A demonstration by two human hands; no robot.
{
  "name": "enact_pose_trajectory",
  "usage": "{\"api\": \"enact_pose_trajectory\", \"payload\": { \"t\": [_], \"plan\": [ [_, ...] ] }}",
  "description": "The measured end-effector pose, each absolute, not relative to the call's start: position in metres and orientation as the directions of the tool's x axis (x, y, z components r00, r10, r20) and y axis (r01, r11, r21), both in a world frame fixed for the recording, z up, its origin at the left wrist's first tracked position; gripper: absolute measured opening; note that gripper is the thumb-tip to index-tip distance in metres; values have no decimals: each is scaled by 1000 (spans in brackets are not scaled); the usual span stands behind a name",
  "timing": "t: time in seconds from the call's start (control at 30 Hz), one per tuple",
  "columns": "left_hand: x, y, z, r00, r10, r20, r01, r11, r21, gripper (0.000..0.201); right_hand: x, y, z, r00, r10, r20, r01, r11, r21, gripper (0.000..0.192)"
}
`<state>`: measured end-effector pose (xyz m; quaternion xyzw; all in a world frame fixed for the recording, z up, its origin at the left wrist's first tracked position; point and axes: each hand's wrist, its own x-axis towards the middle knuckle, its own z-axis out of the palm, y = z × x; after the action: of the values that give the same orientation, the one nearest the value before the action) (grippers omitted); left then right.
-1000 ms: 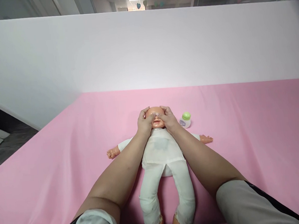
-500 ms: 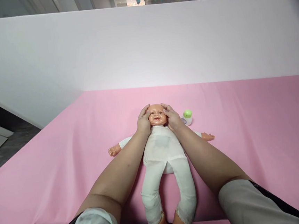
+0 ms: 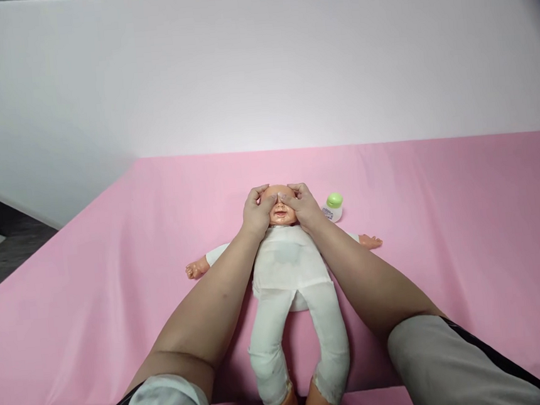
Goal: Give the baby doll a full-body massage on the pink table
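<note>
A baby doll (image 3: 290, 257) with a white cloth body lies on its back, its head away from me and its feet toward me. My left hand (image 3: 257, 208) cups the left side of its head, the thumb laid across one eye. On the other side my right hand (image 3: 304, 203) cups the head the same way, with its thumb over the other eye. Both thumb tips come close together above the doll's nose. The doll's mouth and forehead show between my hands. My forearms partly cover its outstretched arms.
Just right of my right hand stands a small clear bottle (image 3: 333, 208) with a green cap. Everything rests on a pink sheet (image 3: 444, 244). A white panel (image 3: 258, 71) rises behind it. Dark floor (image 3: 14, 250) shows past the sheet's left edge.
Both thumbs have moved inward from the sides of the doll's face and now cover its eyes. The camera view has tilted down slightly.
</note>
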<state>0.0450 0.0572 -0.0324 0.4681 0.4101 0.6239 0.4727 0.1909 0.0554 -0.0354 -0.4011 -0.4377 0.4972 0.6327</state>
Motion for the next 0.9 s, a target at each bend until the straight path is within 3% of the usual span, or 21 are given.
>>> {"api": "enact_pose_trajectory", "payload": {
  "t": [0.2, 0.43, 0.6, 0.73, 0.9],
  "plan": [
    [48, 57, -31, -128, 984, 127, -337, -164, 927, 43, 192, 61, -39, 72, 985, 157, -383, 173, -908, 49],
    [48, 53, -31, -115, 987, 110, -447, -151, 882, 47, 194, 54, -37, -53, 991, 126, -518, 81, -852, 58],
    [46, 53, -31, -16, 993, 121, -411, -117, 904, 70, 194, 49, -33, 38, 983, 178, -327, 181, -928, 65],
    [44, 55, -29, 4, 996, 93, -382, -84, 920, 70, 196, 50, -31, 112, 972, 208, -129, 222, -967, 68],
    [48, 59, -32, -27, 993, 118, -356, -120, 927, 61, 197, 57, -35, 115, 968, 221, -157, 237, -959, 60]
  ]
}}
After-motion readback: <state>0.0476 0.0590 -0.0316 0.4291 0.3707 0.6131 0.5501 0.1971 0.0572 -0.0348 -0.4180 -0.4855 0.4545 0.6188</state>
